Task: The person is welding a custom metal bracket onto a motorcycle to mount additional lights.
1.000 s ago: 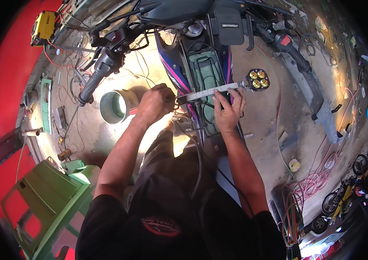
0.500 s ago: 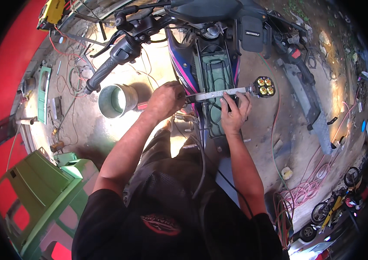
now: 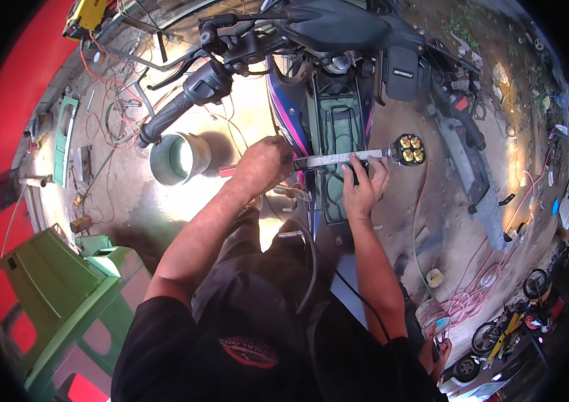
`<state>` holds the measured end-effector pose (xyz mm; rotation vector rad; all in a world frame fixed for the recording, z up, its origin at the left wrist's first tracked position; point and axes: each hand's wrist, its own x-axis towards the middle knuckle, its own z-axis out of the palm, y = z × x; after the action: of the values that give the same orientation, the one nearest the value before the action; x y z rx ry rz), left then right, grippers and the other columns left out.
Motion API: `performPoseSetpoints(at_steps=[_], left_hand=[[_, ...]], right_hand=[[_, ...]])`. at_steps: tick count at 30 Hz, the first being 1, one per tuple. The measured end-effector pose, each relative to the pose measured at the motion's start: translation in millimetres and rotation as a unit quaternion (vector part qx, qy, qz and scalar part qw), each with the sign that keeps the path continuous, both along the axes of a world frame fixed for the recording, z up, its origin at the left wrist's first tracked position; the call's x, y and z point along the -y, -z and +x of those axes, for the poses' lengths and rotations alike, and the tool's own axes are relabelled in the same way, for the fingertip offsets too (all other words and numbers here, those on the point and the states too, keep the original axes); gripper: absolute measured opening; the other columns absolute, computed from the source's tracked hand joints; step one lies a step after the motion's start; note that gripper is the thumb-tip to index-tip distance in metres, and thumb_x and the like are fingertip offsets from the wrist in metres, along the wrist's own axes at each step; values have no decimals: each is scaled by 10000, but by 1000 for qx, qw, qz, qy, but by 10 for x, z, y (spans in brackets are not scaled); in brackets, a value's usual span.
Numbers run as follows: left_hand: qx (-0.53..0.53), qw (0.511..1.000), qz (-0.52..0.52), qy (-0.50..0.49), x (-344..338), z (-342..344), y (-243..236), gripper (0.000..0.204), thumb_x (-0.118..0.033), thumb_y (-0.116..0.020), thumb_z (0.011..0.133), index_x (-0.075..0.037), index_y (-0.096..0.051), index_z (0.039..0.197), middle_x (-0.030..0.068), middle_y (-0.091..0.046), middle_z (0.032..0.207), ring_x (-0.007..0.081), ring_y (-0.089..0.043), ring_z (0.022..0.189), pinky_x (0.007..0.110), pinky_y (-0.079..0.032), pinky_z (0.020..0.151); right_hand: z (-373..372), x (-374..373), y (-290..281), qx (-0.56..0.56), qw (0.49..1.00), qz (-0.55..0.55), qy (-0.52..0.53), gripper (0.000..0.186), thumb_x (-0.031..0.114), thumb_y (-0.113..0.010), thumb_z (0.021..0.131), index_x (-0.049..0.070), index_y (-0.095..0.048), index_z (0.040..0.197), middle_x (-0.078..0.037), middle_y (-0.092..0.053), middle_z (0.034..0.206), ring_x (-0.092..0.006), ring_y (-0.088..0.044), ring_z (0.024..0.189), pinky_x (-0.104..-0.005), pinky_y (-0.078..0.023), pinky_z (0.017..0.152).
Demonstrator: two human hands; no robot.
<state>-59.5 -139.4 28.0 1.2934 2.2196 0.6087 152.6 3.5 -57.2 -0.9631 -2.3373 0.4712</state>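
A flat, light-grey metal bar point(image 3: 338, 159) lies crosswise above the step-through frame of a motorcycle point(image 3: 278, 107). My left hand point(image 3: 264, 166) is closed around the bar's left end; a red piece point(image 3: 229, 172) sticks out beside that hand, and its link to the grip is hidden. My right hand point(image 3: 366, 189) holds the bar near its right end, fingertips on its top face and lower edge. Just beyond these fingers, a black lamp point(image 3: 410, 149) with yellow lenses sits at the bar's right end. Beneath the bar is a black wire rack point(image 3: 339, 120) over a pale green panel.
A metal bucket point(image 3: 176, 159) stands on the floor at left, below the handlebar grip point(image 3: 167, 119). Green vehicle body panels point(image 3: 50, 295) fill the lower left. Pink hose coils point(image 3: 465, 305) lie at lower right, near another bucket point(image 3: 433, 316) and another person's limbs point(image 3: 434, 355).
The view has shifted slightly, so the motorcycle appears lower and farther right. Both hands keep their hold on the bar. A bucket and another person's limbs have come into view at lower right.
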Motion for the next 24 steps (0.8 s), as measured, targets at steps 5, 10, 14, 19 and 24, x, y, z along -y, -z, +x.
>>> performPoseSetpoints(at_steps=[5,10,14,19,24], left_hand=[[2,1000,-19,9,-15,-5,-39,109,-94,-657,756,-23,-689,833,125,-640,894,324,-645,922,427,-527,845],[12,1000,-20,8,-23,-3,-24,114,-102,-661,764,-30,-693,847,122,-650,912,324,-648,923,427,-530,839],[6,1000,-16,-7,-15,0,-16,109,-103,-664,773,-36,-694,853,116,-663,926,324,-658,896,425,-542,815],[3,1000,-14,-1,-10,-22,-13,107,-102,-665,785,-30,-698,857,126,-669,901,334,-664,851,435,-552,792],[12,1000,-10,-2,-35,-29,-30,104,-106,-664,788,-29,-699,849,126,-667,882,330,-665,840,433,-551,785]], right_hand=[[-11,-1,17,6,1000,13,10,327,285,-815,787,264,-773,1110,-54,-558,1228,-386,-459,1286,-521,-365,1061],[5,-14,40,1,1000,20,13,336,274,-828,770,268,-774,1102,-51,-560,1214,-387,-468,1276,-518,-372,1049],[-22,1,29,-4,1000,17,15,352,267,-843,751,269,-774,1096,-49,-558,1201,-387,-468,1278,-523,-371,1044],[-42,10,14,-18,1000,10,19,349,259,-858,738,269,-778,1077,-46,-561,1203,-389,-466,1276,-526,-371,1043],[-41,14,14,-23,999,6,26,325,254,-855,741,267,-783,1058,-44,-563,1200,-387,-461,1280,-524,-367,1046]])
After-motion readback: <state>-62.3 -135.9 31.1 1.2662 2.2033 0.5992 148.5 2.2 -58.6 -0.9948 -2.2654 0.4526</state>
